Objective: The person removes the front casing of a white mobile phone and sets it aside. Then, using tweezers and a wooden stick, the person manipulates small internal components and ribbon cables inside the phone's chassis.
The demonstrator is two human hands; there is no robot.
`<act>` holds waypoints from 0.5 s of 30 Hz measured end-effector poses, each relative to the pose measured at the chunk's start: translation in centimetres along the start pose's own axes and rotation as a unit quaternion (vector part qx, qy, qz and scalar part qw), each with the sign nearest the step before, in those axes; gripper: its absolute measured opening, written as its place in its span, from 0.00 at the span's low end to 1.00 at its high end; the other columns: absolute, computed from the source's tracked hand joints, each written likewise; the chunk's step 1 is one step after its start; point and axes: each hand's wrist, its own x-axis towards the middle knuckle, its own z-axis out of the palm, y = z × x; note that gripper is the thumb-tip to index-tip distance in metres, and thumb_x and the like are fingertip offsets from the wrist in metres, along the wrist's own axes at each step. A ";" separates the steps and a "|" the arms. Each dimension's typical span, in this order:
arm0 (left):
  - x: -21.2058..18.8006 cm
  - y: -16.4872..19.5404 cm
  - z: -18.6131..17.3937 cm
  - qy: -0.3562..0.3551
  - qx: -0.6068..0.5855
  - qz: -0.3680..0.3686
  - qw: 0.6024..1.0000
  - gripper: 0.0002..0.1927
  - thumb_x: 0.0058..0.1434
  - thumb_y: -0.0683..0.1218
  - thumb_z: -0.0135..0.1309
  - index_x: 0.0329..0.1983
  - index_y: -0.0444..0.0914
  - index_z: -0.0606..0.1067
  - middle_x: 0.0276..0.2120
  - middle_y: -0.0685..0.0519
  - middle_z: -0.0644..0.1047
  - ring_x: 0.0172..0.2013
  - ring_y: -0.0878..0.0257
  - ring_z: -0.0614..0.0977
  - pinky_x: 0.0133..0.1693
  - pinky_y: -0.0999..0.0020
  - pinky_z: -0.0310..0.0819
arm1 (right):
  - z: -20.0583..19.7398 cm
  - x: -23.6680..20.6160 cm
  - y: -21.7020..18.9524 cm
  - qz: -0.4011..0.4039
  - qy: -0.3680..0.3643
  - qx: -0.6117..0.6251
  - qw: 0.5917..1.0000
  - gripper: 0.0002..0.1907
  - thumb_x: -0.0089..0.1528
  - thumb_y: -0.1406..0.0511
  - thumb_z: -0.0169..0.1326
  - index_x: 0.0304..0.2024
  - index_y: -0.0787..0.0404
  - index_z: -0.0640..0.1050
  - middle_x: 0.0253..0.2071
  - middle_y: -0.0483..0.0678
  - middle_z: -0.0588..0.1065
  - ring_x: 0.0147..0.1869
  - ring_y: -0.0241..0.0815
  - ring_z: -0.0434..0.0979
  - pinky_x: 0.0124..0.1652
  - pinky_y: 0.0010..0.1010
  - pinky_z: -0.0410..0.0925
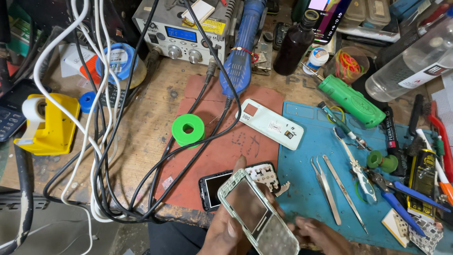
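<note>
Clear phone front frame (257,215) is sitting near the bottom edge, tilted, with the left hand (226,226) pinching it between thumb and fingers, probably angling it for a look at the inner side. Right hand (321,233) is resting just right of the frame, fingers loosely curled; whether it is touching the frame is hard to tell. Dismantled phone body (212,189) is lying just behind on the red mat (222,146). Tweezers (325,189) are lying right on the blue mat (302,165), within reach. White back cover (271,123) and green solder spool (188,128) are sitting farther off.
</note>
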 end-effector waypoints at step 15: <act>-0.3 3.3 -1.7 -0.151 0.227 -0.055 0.961 0.31 0.67 0.50 0.67 0.66 0.36 0.65 0.65 0.35 0.72 0.71 0.44 0.73 0.74 0.44 0.66 | -2.4 4.3 -1.8 0.461 -0.033 0.499 0.733 0.35 0.64 0.56 0.52 0.70 0.63 0.61 0.65 0.73 0.68 0.60 0.59 0.78 0.58 0.47 0.72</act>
